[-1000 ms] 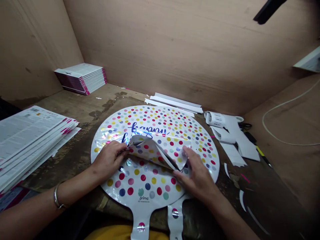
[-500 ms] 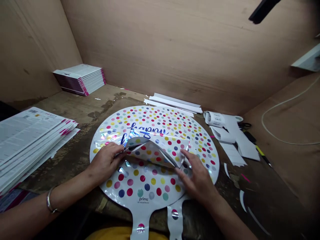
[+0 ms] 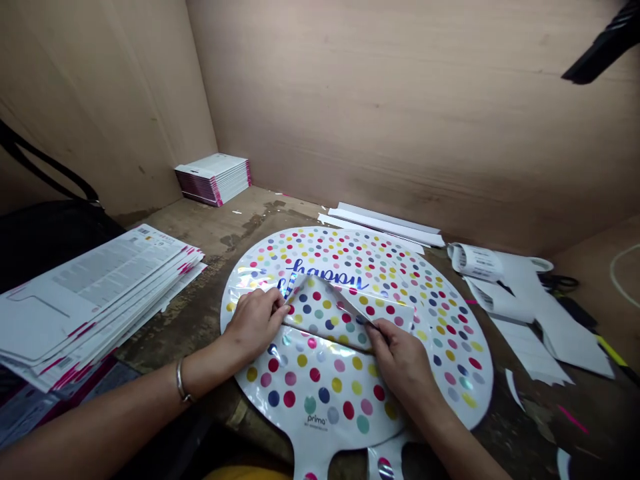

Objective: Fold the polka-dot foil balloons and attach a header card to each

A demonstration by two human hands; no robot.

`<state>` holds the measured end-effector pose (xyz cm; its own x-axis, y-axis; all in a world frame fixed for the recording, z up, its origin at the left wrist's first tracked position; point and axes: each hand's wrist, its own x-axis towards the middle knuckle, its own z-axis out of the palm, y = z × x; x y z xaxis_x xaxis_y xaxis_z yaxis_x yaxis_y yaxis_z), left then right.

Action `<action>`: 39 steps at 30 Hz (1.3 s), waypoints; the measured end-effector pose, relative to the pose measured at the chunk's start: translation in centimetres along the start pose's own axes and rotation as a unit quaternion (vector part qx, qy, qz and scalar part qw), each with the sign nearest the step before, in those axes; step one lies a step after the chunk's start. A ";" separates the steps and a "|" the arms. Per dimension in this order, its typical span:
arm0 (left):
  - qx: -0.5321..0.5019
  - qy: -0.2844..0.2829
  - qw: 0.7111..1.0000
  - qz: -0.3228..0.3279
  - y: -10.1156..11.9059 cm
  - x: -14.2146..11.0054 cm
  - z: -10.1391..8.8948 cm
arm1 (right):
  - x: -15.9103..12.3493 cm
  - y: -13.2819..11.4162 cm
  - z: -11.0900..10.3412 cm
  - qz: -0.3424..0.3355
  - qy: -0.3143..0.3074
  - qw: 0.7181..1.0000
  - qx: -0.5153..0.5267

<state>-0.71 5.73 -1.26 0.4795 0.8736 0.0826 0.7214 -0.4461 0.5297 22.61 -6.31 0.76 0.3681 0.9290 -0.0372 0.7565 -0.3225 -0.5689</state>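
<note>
A flat polka-dot foil balloon (image 3: 345, 393) with blue lettering lies in front of me, its tail toward me, over a second dotted balloon (image 3: 457, 347) that shows at the right. The upper part of the top one is folded into a dotted flap (image 3: 325, 307) with a raised, pointed edge. My left hand (image 3: 257, 323) pinches the flap's left end, fingers curled. On the other side, my right hand (image 3: 405, 360) grips the flap's right edge between thumb and fingers. A metal bangle (image 3: 183, 381) circles my left wrist.
Printed cards (image 3: 95, 293) are piled at the left, and a smaller card stack (image 3: 215, 179) sits in the back corner. White strips (image 3: 385, 223) lie behind the balloons. Curled labels (image 3: 477, 261), scissors (image 3: 563, 281) and a yellow-black tool (image 3: 613, 353) are at the right.
The view has swung left, so everything appears farther right. The flap's gaping, bowed edge has become a raised point, and my right hand has shifted inward along its edge.
</note>
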 end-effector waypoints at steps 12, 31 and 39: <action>0.116 -0.036 0.990 0.065 0.0 0.8 0.0 | 2.4 -0.3 1.3 -0.022 0.031 0.974 -0.224; 0.153 -0.145 0.947 0.241 2.4 3.8 3.5 | 1.9 -1.1 0.5 -0.178 0.122 0.934 -0.286; 0.147 -0.160 0.958 0.185 2.9 3.6 3.4 | 1.2 2.7 0.2 -0.093 -0.026 0.963 -0.253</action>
<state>4.81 6.96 -2.36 0.8245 0.5617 -0.0690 0.5594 -0.7905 0.2493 25.01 -6.08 -0.97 0.1833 0.9828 -0.0210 0.9780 -0.1845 -0.0976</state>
